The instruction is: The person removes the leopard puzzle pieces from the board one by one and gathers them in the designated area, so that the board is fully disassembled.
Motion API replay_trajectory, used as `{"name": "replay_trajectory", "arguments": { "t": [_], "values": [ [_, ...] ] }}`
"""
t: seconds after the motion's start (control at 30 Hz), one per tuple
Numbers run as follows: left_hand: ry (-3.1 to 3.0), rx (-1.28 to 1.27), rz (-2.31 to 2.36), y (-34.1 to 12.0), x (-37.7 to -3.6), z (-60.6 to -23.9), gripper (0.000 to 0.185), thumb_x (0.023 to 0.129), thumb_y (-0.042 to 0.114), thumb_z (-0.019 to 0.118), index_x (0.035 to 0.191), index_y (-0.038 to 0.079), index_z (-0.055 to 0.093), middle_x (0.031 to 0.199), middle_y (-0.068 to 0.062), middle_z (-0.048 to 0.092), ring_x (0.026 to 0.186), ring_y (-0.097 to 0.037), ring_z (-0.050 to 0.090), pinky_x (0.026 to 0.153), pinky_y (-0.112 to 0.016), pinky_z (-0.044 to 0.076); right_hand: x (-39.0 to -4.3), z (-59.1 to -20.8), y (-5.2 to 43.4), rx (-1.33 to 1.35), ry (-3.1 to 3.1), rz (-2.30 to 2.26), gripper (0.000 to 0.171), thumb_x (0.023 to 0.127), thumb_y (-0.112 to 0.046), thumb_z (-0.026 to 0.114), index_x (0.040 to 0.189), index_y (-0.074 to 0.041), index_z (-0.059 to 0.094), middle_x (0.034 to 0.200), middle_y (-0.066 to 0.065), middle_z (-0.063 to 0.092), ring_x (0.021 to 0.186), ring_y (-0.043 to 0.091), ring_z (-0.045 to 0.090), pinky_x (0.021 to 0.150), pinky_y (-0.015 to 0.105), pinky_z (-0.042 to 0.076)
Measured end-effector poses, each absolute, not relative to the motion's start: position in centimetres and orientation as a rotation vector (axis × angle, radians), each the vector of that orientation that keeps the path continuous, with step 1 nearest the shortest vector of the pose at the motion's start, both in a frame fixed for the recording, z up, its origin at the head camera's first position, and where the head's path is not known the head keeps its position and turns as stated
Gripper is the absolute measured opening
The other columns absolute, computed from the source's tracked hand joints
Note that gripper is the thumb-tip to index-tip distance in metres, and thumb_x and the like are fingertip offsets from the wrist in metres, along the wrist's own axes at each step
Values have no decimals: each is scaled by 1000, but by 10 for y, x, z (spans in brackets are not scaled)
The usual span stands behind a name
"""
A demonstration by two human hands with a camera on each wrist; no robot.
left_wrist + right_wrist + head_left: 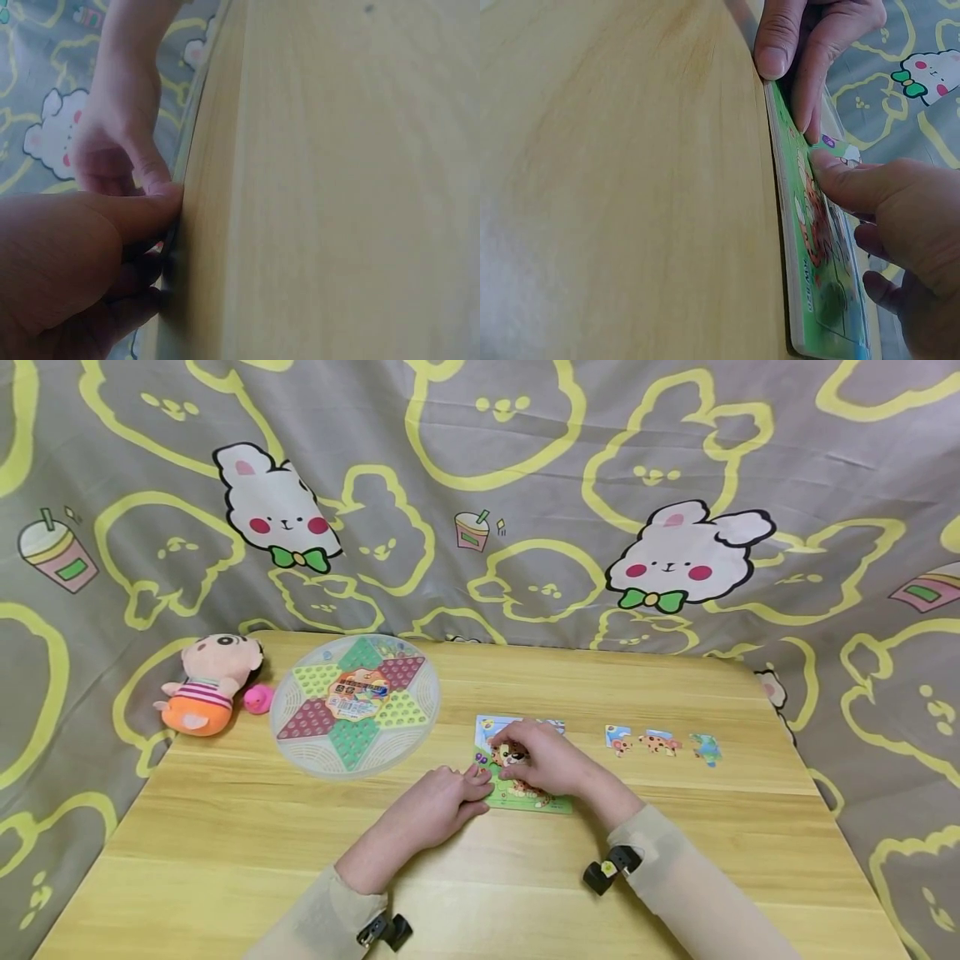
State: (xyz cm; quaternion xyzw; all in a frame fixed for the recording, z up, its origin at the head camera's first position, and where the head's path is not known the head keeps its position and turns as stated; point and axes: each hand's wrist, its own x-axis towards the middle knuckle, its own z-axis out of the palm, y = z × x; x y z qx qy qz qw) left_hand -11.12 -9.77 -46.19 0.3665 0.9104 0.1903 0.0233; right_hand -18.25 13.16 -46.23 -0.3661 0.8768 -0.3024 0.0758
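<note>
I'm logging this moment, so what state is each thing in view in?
Puzzle: flat, partly covered by hands
Loose pieces: three, face up, off the puzzle
Left hand: fingers on puzzle's left side
Right hand: thumb touching puzzle
Game disc: flat
Doll: sitting or lying, unclear
Pink toy: beside doll

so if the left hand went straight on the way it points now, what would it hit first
Most likely the right hand, just ahead over the puzzle board; the remaining gap is hard to judge.
</note>
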Motion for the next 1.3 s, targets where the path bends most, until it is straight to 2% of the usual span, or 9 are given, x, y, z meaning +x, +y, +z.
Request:
{"name": "replay_trajectory", "arguments": {
  "t": [0.27, 0.53, 0.8, 1.0, 1.17, 1.3],
  "values": [
    [2813, 1118, 596, -98, -111, -461, 35, 96, 30, 63, 127, 13, 67, 131, -4, 61, 111, -28, 63, 95, -48, 49, -181, -462, 134, -1196, 2615, -912, 44, 87, -22, 76, 127, -11, 63, 84, -5, 60, 70, 15, 53, 62, 27, 44],
    [2807, 1113, 576, -97, -111, -461, 36, 97, 30, 63, 129, 15, 67, 132, -4, 60, 108, -27, 65, 94, -47, 49, -179, -462, 135, -1228, 2652, -785, 48, 91, -29, 72, 135, -15, 59, 105, -8, 59, 78, 10, 49, 71, 30, 42],
    [2808, 1113, 588, -98, -111, -462, 36, 97, 30, 63, 129, 14, 67, 131, -5, 60, 115, -25, 61, 94, -48, 49, -184, -458, 134, -1240, 2715, -613, 47, 89, -37, 71, 131, -18, 63, 106, -10, 61, 72, 7, 49, 72, 32, 40],
    [2786, 1103, 618, -96, -111, -462, 36, 97, 31, 62, 130, 14, 66, 133, -5, 58, 117, -22, 59, 99, -47, 47, -186, -454, 140, -1211, 2719, -602, 47, 92, -39, 68, 132, -15, 62, 114, -7, 63, 93, 7, 57, 87, 41, 45],
    [2771, 1087, 633, -96, -110, -462, 37, 98, 30, 61, 131, 13, 64, 134, -6, 57, 121, -20, 56, 101, -49, 45, -184, -447, 149, -1181, 2724, -608, 51, 94, -43, 64, 137, -15, 59, 120, -6, 62, 100, 9, 59, 93, 42, 45],
    [2767, 1071, 642, -97, -111, -462, 37, 98, 30, 62, 131, 13, 64, 135, -6, 57, 122, -20, 55, 102, -50, 43, -181, -439, 158, -1141, 2734, -616, 51, 95, -43, 62, 138, -16, 57, 123, -8, 61, 101, 9, 60, 93, 39, 47]
  ]
}}
